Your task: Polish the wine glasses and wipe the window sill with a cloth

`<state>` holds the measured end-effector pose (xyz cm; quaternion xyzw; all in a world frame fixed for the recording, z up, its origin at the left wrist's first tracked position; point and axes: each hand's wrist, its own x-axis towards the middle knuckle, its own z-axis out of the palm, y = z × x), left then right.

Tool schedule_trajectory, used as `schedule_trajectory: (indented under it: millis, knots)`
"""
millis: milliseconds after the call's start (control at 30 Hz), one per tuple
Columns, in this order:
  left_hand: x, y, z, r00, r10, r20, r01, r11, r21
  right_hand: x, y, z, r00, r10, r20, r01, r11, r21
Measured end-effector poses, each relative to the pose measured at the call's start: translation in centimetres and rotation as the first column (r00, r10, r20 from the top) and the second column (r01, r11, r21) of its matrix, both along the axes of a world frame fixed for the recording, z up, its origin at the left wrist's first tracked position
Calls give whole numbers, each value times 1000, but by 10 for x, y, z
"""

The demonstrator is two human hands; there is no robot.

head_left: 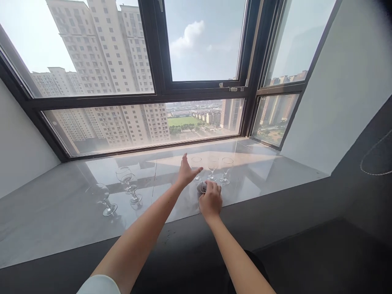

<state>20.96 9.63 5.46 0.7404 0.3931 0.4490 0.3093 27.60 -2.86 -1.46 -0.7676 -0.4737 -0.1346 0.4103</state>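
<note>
Your right hand is closed on a grey cloth pressed to the window sill while your left hand, fingers spread, reaches toward the nearest wine glass, so you seem mid-wipe; grasp its stem gently next.

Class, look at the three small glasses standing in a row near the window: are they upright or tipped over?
Upright. The three small glasses stand on their bases on the sill, bowls opening upward, just beyond the left hand.

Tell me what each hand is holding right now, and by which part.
The right hand grips a small grey cloth, bunched under its fingers on the sill. The left hand is open, holding nothing, beside a glass.
</note>
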Motion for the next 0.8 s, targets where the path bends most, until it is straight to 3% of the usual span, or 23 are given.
schedule_trajectory:
  millis: [133,233,400,567,800]
  knots:
    - [23,3,-3,1000,-13,-11,12,998,-58,2,0,-1,1000,16,-6,-16,1000,-4]
    - [18,3,-2,996,63,-56,-64,998,-17,2,0,-1,1000,17,-5,-17,1000,-4]
    - [-31,12,11,961,199,-192,-202,979,6,1,0,-1,1000,28,-7,-28,999,-17]
    - [-92,33,39,845,343,-409,-385,923,-22,1,1,-4,1000,13,1,-13,1000,-20]
    - [-142,56,69,664,331,-670,-487,872,-51,1,3,-7,1000,8,28,-8,1000,-13]
